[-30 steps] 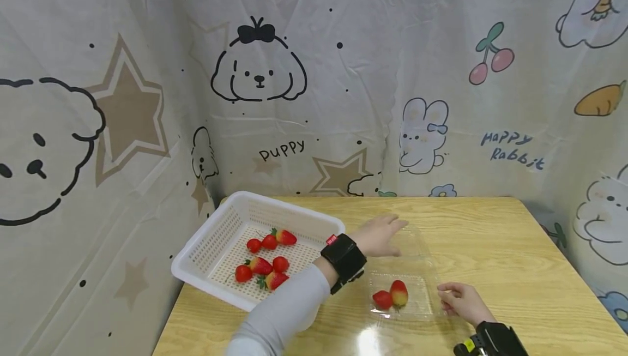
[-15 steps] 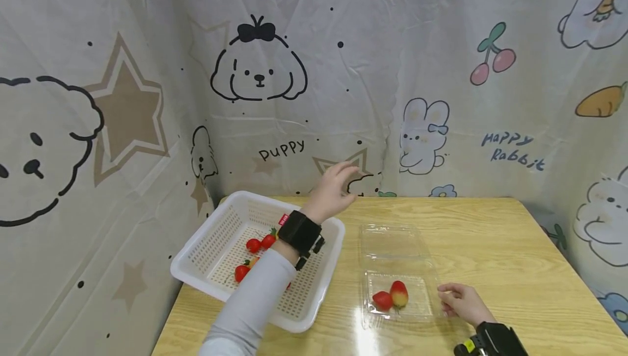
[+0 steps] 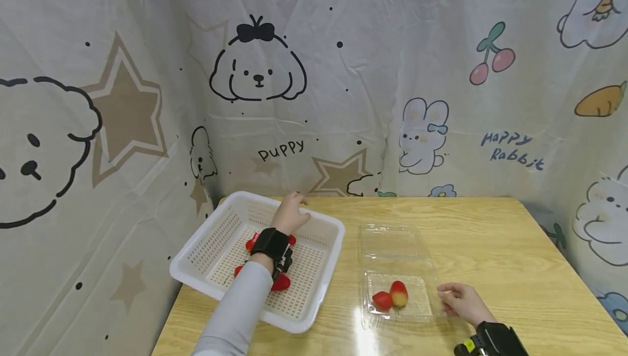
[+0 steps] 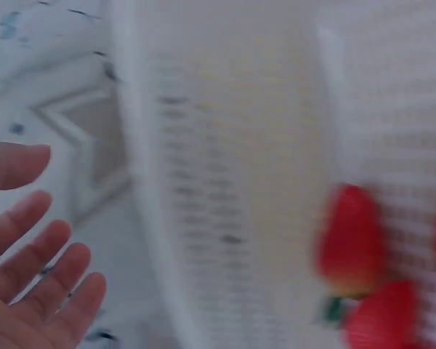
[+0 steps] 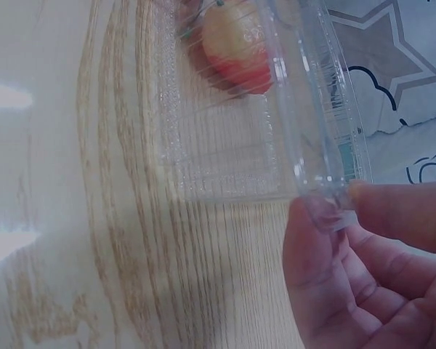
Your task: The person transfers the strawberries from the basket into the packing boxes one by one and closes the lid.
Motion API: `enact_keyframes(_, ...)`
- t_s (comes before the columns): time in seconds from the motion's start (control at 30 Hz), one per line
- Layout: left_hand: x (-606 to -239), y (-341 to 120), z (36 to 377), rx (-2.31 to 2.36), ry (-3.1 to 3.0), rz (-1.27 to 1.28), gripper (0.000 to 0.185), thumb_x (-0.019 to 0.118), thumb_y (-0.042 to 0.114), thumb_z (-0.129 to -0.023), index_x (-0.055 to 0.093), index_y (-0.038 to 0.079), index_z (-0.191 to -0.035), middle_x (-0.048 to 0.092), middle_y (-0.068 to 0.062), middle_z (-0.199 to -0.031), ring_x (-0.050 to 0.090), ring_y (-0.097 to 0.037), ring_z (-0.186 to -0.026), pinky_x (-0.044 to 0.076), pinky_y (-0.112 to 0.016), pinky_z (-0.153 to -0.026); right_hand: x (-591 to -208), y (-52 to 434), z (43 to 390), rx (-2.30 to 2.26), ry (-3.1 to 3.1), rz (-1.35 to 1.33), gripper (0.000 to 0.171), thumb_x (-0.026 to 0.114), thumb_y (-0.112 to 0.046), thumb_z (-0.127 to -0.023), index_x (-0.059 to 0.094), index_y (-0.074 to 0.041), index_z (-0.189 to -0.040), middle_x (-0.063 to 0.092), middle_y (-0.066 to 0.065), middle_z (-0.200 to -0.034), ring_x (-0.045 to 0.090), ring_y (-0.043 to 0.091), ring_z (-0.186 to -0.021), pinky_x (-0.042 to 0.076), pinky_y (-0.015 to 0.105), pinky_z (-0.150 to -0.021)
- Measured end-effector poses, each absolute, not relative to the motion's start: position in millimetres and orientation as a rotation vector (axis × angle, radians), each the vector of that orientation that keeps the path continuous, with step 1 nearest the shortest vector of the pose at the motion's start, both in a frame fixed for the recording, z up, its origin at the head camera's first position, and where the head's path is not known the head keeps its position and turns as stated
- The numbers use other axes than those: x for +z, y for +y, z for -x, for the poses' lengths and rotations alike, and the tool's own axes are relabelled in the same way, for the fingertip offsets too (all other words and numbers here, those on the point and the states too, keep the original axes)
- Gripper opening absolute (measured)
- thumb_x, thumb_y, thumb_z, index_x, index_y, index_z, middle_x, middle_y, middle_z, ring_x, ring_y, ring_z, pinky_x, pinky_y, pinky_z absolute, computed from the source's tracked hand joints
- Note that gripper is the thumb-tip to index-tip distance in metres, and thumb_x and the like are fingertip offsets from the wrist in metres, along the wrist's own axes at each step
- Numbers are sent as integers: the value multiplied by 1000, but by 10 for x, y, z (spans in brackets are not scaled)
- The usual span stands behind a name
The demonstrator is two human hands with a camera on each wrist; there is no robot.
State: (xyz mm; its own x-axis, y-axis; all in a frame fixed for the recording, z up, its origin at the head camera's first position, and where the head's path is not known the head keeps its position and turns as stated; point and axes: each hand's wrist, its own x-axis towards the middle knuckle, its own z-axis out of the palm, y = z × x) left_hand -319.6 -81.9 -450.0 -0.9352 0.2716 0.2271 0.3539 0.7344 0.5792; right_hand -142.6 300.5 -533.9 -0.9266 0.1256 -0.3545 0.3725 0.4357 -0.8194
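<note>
My left hand (image 3: 290,213) hovers over the back of a white perforated basket (image 3: 314,258), its fingers spread and holding nothing. In the left wrist view, red strawberries (image 4: 351,240) lie in the basket, right of the fingers; in the head view the wrist and forearm hide part of the fruit. My right hand (image 3: 463,302) pinches the right edge of a clear plastic clamshell box (image 3: 423,290) between thumb and fingers, plain in the right wrist view. The box lies with its lid folded back. Two strawberries (image 3: 399,294) sit together in its near half.
Both containers rest on a light wood table (image 3: 481,236), the basket left and the box right of the middle. A patterned curtain (image 3: 338,100) hangs behind the table and along its sides. Each wrist wears a black strap (image 3: 271,245) with a small camera.
My left hand has left the box's lid, swung leftward through the air and come down over the basket. The right hand keeps its pinch on the box edge; the two strawberries have not moved.
</note>
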Motion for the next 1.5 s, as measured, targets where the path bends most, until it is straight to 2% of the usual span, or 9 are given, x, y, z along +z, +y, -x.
enact_keyframes(0.2,-4868,-1027,3187,-924,-2992,339,21,60,5,-80,64,-5,-97,61,-18,-99,56,-32,-93,46,-41,-81,-5347,2991,1427,-1496,2457,-438,27,51,-2,-90,51,17,-110,58,10,-73,56,16,-63,52,33,-59)
enact_keyframes(0.43,-5218,-1188,3179,-780,-3055,339,39,71,-2,-67,63,-5,-105,60,-20,-103,56,-33,-99,46,-40,-84,-5331,2970,1413,-1511,2445,-433,27,50,-1,-90,51,17,-111,58,11,-74,57,17,-63,53,34,-60)
enact_keyframes(0.67,-5382,-1245,3195,-656,-3014,399,29,72,2,-68,65,-2,-96,59,-18,-97,55,-35,-94,45,-41,-82,-5312,2972,1422,-1524,2437,-430,28,50,-2,-90,50,17,-111,57,10,-73,56,16,-63,53,34,-60)
enact_keyframes(1.03,-5436,-1220,3163,-625,-3034,348,29,72,-1,-68,66,2,-97,57,-17,-99,54,-38,-90,47,-42,-77,-5300,2985,1409,-1520,2452,-419,29,51,-3,-90,50,18,-111,58,10,-73,55,17,-63,53,34,-60)
enact_keyframes(1.33,-5441,-1198,3160,-631,-2991,384,26,73,0,-67,67,-1,-93,59,-17,-91,57,-35,-84,47,-39,-76,-5299,2994,1405,-1512,2457,-421,29,51,-2,-90,50,18,-110,57,10,-73,55,16,-63,53,34,-60)
enact_keyframes(1.5,-5376,-1166,3170,-691,-3026,344,28,74,0,-68,65,-3,-95,59,-17,-92,58,-33,-86,47,-38,-77,-5308,2997,1403,-1515,2462,-408,29,51,-2,-89,50,18,-110,57,9,-72,55,16,-63,53,33,-59)
